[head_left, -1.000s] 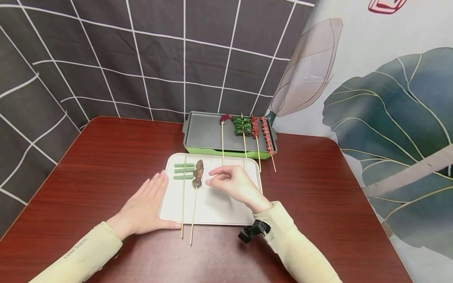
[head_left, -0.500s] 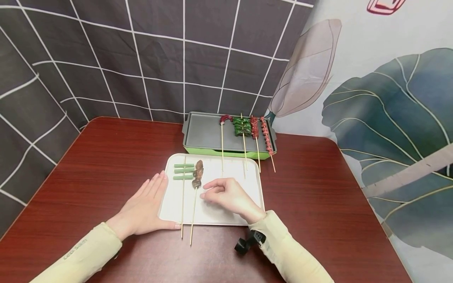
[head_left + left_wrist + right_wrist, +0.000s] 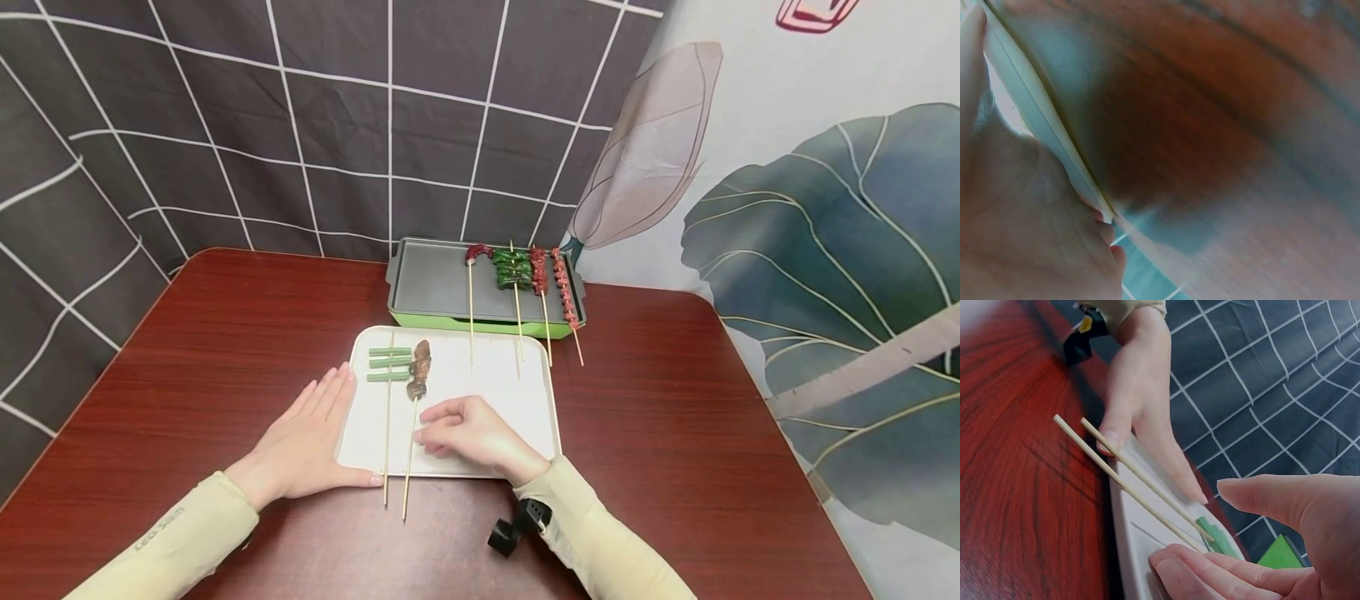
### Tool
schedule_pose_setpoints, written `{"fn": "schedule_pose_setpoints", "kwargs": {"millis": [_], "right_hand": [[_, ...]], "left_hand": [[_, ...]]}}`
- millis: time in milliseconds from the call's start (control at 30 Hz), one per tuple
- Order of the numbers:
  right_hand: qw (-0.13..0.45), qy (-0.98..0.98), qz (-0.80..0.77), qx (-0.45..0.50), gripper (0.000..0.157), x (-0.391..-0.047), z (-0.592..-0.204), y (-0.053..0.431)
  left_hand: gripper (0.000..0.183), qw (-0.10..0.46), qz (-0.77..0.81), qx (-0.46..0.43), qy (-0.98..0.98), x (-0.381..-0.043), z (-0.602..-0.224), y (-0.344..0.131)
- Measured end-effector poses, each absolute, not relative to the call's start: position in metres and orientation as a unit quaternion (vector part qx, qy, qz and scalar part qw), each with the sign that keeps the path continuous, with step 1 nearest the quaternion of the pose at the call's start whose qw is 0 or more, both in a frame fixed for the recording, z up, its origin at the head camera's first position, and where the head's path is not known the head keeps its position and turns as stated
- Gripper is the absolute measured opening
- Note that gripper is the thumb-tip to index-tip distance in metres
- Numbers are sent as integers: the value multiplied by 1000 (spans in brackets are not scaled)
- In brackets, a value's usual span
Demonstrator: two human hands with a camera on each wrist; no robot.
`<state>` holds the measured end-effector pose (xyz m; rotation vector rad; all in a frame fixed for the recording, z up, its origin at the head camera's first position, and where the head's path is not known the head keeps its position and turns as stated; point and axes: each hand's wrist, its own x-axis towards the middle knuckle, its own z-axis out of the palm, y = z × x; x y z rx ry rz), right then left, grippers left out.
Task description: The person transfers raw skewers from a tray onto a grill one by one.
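A white tray holds two skewers. On the left one, several green bean pieces lie crosswise. Beside it is a skewer of brown meat chunks. Both sticks jut past the tray's front edge. My left hand rests along the tray's left side with straight, spread fingers, its thumb at the front corner. Over the tray, my right hand is close to the meat skewer's stick. In the right wrist view, thumb and fingers are apart beside that stick; whether a fingertip touches it, I cannot tell.
Behind the tray stands a green grill with a grey plate. Several skewers lie on its right part: a dark red curled piece, green peppers, red meat and small pink pieces. Their sticks overhang the front.
My right hand has moved left and nearer to me, from beside the meat chunks to beside their stick. My left hand, the tray and the skewers have stayed put.
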<state>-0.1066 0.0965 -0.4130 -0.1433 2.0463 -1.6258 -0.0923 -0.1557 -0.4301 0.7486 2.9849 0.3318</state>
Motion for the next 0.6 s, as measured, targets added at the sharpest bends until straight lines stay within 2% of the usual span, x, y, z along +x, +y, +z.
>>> {"fn": "schedule_pose_setpoints", "kwargs": {"millis": [600], "right_hand": [[303, 690, -657, -3, 36, -101, -416, 86]], "left_hand": [[131, 21, 105, 243, 964, -93, -432, -157]]}}
